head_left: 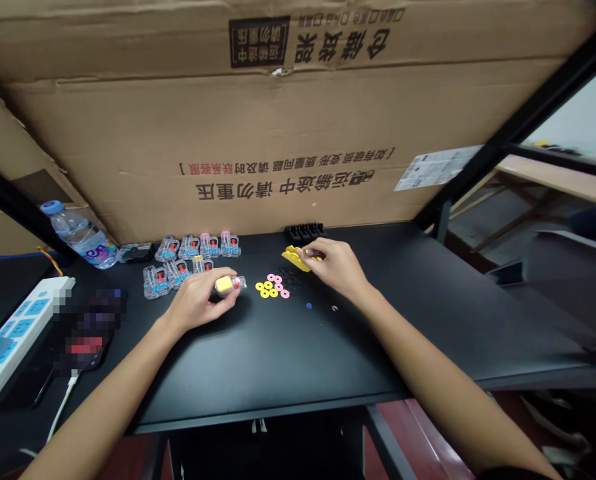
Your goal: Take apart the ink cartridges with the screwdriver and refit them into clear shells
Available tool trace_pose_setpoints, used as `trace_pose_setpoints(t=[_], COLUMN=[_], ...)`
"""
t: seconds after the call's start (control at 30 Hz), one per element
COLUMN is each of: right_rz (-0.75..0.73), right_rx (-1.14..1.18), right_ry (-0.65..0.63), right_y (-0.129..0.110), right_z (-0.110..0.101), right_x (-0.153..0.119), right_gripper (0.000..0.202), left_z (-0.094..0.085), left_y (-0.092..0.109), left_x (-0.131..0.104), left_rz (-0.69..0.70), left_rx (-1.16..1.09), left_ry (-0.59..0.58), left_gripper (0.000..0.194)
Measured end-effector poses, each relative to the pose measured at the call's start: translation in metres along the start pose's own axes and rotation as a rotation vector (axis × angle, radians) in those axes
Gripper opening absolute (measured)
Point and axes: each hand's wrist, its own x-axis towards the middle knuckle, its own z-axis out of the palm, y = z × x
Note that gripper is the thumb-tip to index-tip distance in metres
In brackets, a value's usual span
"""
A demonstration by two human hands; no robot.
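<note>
My left hand (201, 298) is closed around a small clear plastic piece with a yellow block (224, 285) and a red part. Further right, the fingers of my right hand (335, 267) pinch at a yellow part (296, 257) over the black table; a small dark item also shows between the fingers. Several yellow rings (267, 289) and pink rings (279, 287) lie between my hands, beside small black pieces (292, 277). Behind my left hand stand several clear plastic assemblies (178, 270) with red parts inside.
A row of black parts (304, 232) lies at the back, before a cardboard panel (258, 127). On the left are a water bottle (85, 235), a power strip (24, 337) and a phone (91, 333) with a cable. A blue disc (309, 306) lies near the middle.
</note>
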Motion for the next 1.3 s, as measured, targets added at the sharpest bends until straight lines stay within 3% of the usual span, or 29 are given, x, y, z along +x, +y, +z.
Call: trace_pose_setpoints(t=[0.17,0.3,0.5,0.73,0.9,1.07,1.3], right_rz=[0.231,0.285,0.284,0.226,0.143,0.072,0.127], right_rx=[-0.152,-0.223,-0.226,-0.141,-0.059,-0.147,-0.221], right_ry=[-0.077,-0.099,-0.089,-0.039,-0.155,-0.266,-0.246], right_y=[-0.003,-0.001,0.009,0.019,0.012,0.007,0.017], right_z=[-0.007,-0.002,0.002,-0.013,-0.025,-0.016,0.000], right_x=[0.003,0.005,0.007,0.010,0.010,0.006,0.007], right_gripper=[0.013,0.018,0.028,0.021,0.032,0.039,0.035], left_z=[0.001,0.002,0.004,0.005,0.004,0.004,0.007], left_y=[0.001,0.003,0.004,0.003,0.004,0.003,0.003], left_x=[0.001,-0.001,-0.002,-0.002,-0.002,-0.001,-0.003], left_rz=[0.021,0.026,0.009,-0.012,-0.023,-0.012,-0.027], left_rx=[-0.010,-0.012,-0.046,-0.022,-0.027,-0.035,-0.036], left_ry=[0.028,0.024,-0.006,0.003,-0.015,-0.014,-0.034], left_gripper=[0.025,0.025,0.026,0.027,0.027,0.028,0.030])
